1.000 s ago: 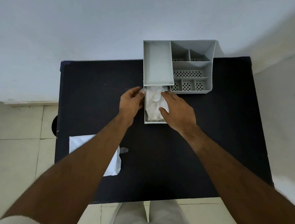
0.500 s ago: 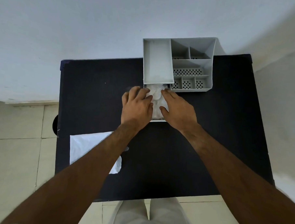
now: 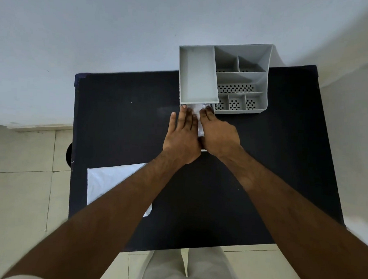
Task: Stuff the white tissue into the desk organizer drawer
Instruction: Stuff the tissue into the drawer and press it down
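The grey desk organizer (image 3: 241, 78) stands at the table's far edge, with its drawer (image 3: 204, 150) pulled out toward me under the left compartment. The white tissue (image 3: 197, 108) lies crumpled in the drawer and shows only at the drawer's mouth and in the gap between my hands. My left hand (image 3: 182, 137) lies flat on it with fingers spread, the fingertips at the organizer's front. My right hand (image 3: 219, 133) presses down beside it, touching the left hand. Both hands hide most of the drawer.
A flat white sheet (image 3: 111, 181) lies at the near left of the black table (image 3: 283, 164), partly under my left forearm. A pale wall (image 3: 120, 31) rises right behind the organizer. Tiled floor (image 3: 18, 195) surrounds the table.
My left hand moved from the drawer's left edge onto the tissue. Both hands slid forward toward the organizer and now cover nearly all of the tissue.
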